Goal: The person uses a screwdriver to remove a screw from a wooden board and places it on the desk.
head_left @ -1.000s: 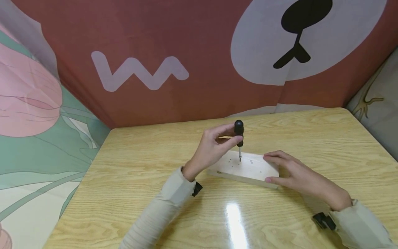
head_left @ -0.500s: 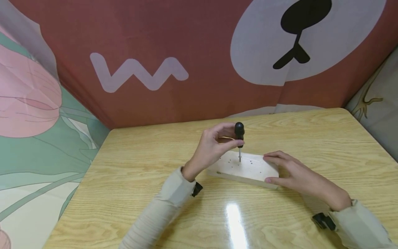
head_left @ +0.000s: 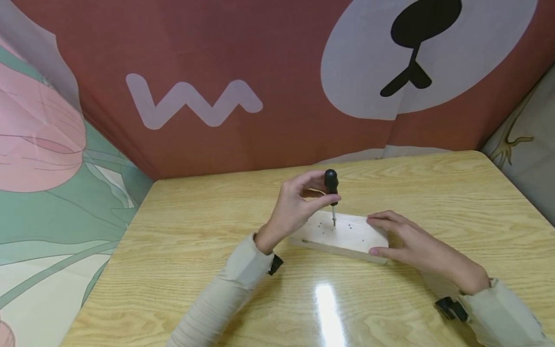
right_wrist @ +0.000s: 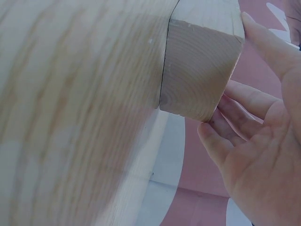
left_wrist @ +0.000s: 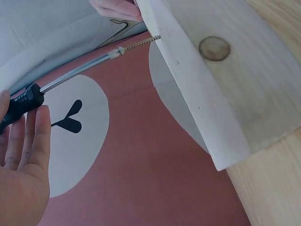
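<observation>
My left hand (head_left: 295,202) grips the black handle of a screwdriver (head_left: 331,181), thumb in front. The screwdriver stands nearly upright over a pale wooden block (head_left: 347,240) dotted with several small holes. In the left wrist view the screwdriver's steel shaft ends at the head of a threaded screw (left_wrist: 141,43), whose point meets the block's top face; much of the thread is outside the wood. My right hand (head_left: 407,241) holds the right end of the block, thumb on the near side and fingers on the far side. Its end grain shows in the right wrist view.
The block lies on a wood-grain table (head_left: 208,217). A red cloth (head_left: 225,144) with printed shapes hangs behind the table's far edge, and patterned cloth (head_left: 65,217) covers the left side. Both wrists bear black straps over pale sleeves.
The screwdriver's handle first dips slightly, then its top leans a little to the left, with small shifts of the left fingers. The right hand and the block keep still.
</observation>
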`<state>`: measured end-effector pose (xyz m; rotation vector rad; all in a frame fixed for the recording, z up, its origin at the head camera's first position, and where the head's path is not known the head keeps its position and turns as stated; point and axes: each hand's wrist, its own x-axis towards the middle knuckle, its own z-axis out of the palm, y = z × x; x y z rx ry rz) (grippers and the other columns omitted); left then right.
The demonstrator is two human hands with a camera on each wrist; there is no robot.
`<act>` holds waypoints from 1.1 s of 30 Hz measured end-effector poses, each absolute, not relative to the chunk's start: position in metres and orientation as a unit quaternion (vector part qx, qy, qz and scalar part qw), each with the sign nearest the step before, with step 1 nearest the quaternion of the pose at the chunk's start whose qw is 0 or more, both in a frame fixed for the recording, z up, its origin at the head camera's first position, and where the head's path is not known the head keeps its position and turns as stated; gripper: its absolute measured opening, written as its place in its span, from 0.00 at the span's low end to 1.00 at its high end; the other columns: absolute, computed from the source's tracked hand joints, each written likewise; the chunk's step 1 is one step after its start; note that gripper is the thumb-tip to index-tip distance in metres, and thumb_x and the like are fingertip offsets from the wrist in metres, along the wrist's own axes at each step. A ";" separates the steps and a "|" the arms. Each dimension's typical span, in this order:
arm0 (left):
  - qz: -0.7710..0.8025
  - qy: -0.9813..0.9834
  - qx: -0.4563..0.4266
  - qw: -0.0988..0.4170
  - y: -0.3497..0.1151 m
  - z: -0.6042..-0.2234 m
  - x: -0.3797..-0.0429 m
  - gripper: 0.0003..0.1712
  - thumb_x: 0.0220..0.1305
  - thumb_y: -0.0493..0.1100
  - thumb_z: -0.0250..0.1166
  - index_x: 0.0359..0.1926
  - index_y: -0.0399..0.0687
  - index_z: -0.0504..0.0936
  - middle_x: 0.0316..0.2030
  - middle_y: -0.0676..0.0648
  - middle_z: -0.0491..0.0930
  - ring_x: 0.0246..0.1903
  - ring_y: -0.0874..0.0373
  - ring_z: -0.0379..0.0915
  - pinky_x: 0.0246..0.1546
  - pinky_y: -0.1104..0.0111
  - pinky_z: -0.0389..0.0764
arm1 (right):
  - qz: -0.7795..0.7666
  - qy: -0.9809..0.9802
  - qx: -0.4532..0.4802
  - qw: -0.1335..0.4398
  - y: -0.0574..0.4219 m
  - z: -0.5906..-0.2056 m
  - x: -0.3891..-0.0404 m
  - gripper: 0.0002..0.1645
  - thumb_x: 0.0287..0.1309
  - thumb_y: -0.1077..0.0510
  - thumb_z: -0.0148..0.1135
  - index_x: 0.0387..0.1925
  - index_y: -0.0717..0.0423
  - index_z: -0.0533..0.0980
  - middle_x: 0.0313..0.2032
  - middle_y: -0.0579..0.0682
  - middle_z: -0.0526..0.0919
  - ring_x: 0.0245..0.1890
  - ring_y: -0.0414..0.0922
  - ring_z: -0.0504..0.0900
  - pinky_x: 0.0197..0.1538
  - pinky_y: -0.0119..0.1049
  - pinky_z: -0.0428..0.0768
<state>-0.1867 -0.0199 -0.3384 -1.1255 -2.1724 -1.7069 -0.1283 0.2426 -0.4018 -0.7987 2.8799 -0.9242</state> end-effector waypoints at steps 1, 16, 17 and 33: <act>-0.569 -0.726 -0.378 0.083 -0.020 -0.339 -0.187 0.22 0.54 0.31 0.74 0.51 0.35 0.81 0.39 0.37 0.86 0.38 0.51 0.85 0.42 0.69 0.88 | -0.295 0.921 -0.256 0.005 0.243 -0.402 -0.128 0.40 0.57 0.45 0.71 0.63 0.66 0.73 0.60 0.61 0.76 0.60 0.62 0.75 0.58 0.61 0.77; -0.575 -0.715 -0.383 0.105 -0.021 -0.337 -0.186 0.21 0.54 0.31 0.74 0.50 0.34 0.80 0.37 0.37 0.86 0.37 0.50 0.85 0.41 0.68 0.88 | -0.295 0.919 -0.260 -0.006 0.243 -0.402 -0.128 0.39 0.56 0.46 0.72 0.62 0.66 0.73 0.59 0.61 0.76 0.60 0.62 0.75 0.58 0.62 0.76; -0.576 -0.713 -0.385 0.107 -0.022 -0.337 -0.186 0.21 0.54 0.30 0.74 0.49 0.34 0.80 0.36 0.37 0.86 0.36 0.50 0.85 0.41 0.68 0.88 | -0.294 0.919 -0.261 -0.008 0.242 -0.402 -0.128 0.39 0.56 0.46 0.72 0.62 0.66 0.73 0.59 0.61 0.76 0.60 0.62 0.76 0.58 0.62 0.76; -0.595 -0.707 -0.359 0.130 -0.038 -0.344 -0.189 0.19 0.55 0.30 0.73 0.48 0.33 0.80 0.35 0.36 0.86 0.34 0.51 0.85 0.40 0.65 0.88 | -0.285 0.923 -0.257 0.007 0.243 -0.399 -0.128 0.40 0.56 0.43 0.71 0.63 0.64 0.73 0.60 0.60 0.76 0.61 0.60 0.76 0.58 0.60 0.77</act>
